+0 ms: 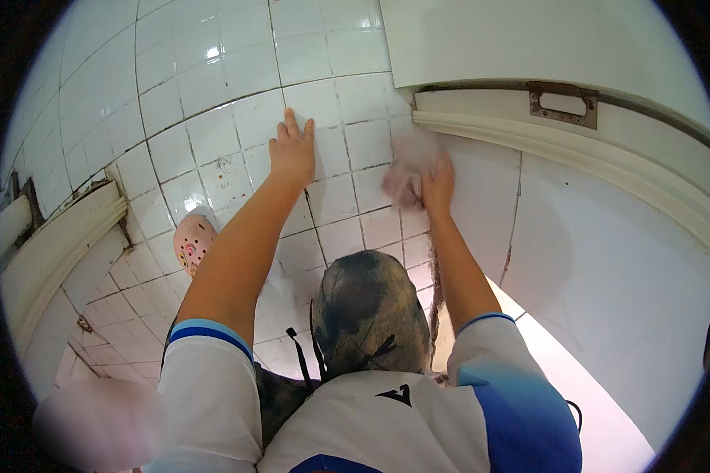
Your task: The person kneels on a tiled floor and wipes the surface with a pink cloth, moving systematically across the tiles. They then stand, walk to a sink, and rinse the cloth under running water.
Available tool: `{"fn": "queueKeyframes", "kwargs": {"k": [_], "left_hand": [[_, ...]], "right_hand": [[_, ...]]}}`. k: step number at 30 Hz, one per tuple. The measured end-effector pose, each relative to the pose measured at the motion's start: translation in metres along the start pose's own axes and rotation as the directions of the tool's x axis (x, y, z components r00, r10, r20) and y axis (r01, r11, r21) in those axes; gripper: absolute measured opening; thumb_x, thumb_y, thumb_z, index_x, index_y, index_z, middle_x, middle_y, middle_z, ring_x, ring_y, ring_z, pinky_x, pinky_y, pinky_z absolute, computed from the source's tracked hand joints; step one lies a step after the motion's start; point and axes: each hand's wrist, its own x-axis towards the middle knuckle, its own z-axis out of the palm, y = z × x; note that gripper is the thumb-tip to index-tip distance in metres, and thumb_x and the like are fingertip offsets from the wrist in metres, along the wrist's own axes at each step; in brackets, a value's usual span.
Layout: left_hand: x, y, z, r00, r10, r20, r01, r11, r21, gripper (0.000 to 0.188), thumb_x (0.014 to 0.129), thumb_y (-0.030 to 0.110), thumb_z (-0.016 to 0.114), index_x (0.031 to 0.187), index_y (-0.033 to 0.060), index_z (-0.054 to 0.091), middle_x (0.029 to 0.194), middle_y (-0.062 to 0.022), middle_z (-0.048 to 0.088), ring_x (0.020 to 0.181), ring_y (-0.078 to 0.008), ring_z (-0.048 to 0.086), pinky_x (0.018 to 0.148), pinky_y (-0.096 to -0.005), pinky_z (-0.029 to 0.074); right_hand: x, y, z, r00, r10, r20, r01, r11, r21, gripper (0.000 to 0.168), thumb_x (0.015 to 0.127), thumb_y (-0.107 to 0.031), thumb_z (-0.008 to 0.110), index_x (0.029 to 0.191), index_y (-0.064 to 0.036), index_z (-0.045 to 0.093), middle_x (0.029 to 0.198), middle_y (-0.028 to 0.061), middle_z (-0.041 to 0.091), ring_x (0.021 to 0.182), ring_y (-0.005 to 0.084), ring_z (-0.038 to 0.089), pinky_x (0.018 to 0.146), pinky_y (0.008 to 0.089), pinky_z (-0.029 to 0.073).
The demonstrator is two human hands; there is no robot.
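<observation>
My left hand [293, 151] lies with spread fingers on the white tiled floor [325, 207] and holds nothing. Farther right, near the door frame's end, my right hand [438, 183] is on a pinkish, crumpled cloth [407, 183]. Motion blurs the cloth, and its far part looks pale and smeared. Its fingers are partly hidden, but the hand appears closed on the cloth. Dark grout lines run between the tiles around both hands.
A cream door frame with a rusty metal strike plate [589, 112] runs along the right. Another frame piece [65, 236] with dark, damaged edges stands at left. A pink clog [194, 242] is beside my left forearm. Small reddish specks and hair-like strands [223, 171] lie on the tiles.
</observation>
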Motion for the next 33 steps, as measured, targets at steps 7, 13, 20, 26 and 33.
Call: {"fn": "queueKeyframes", "kwargs": {"k": [7,13,20,26,33], "left_hand": [[-0.008,-0.003,-0.002,0.998,0.012,-0.056,-0.016,0.997,-0.069,0.096,0.07,0.02,0.076,0.15,0.0145,0.025,0.154,-0.0294,0.009,0.134,-0.0378,0.033,0.093,-0.0431,0.045],[-0.003,0.008,0.0,0.997,0.05,-0.064,-0.048,0.999,0.025,0.115,0.06,0.033,0.085,0.152,0.0156,0.018,0.154,-0.0305,0.004,0.137,-0.0391,0.032,0.097,-0.0455,0.045],[-0.054,-0.123,-0.004,0.885,0.453,-0.108,-0.461,0.823,-0.332,0.039,0.077,0.028,0.071,0.112,0.0132,0.063,0.109,-0.0134,0.064,0.104,-0.0292,0.06,0.086,-0.0416,0.049],[-0.254,-0.224,-0.009,0.99,0.11,-0.089,-0.14,0.837,-0.528,0.039,0.078,0.023,0.072,0.112,0.0063,0.063,0.11,-0.0142,0.065,0.102,-0.0323,0.061,0.087,-0.0399,0.048],[-0.322,-0.252,0.113,0.9,-0.408,0.156,0.323,0.381,-0.866,0.039,0.083,0.021,0.07,0.117,0.0047,0.063,0.109,-0.0136,0.065,0.098,-0.0257,0.062,0.083,-0.0333,0.05]], "right_hand": [[-0.042,-0.103,0.087,0.897,-0.41,0.166,0.354,0.89,0.288,0.044,0.073,0.005,0.048,0.114,-0.004,0.062,0.114,0.0117,0.063,0.11,0.0284,0.057,0.097,0.0363,0.044],[0.076,-0.065,0.072,0.961,-0.229,-0.153,0.236,0.972,0.023,0.05,0.076,-0.011,0.065,0.123,0.001,0.053,0.137,0.0226,0.046,0.123,0.0387,0.044,0.104,0.0463,0.035],[-0.035,-0.164,0.171,0.633,-0.738,0.235,0.694,0.675,0.251,0.036,0.078,-0.009,0.06,0.113,-0.002,0.06,0.13,0.0115,0.054,0.114,0.0355,0.051,0.094,0.0448,0.043],[0.015,-0.153,0.109,0.863,-0.47,0.187,0.367,0.835,0.41,0.049,0.074,-0.007,0.065,0.123,-0.009,0.058,0.125,0.0147,0.059,0.118,0.0316,0.053,0.1,0.0411,0.042],[0.057,-0.216,0.219,0.741,-0.667,0.075,0.666,0.745,0.039,0.045,0.082,-0.009,0.056,0.127,-0.008,0.056,0.14,0.0142,0.045,0.131,0.0311,0.039,0.108,0.0468,0.032]]}}
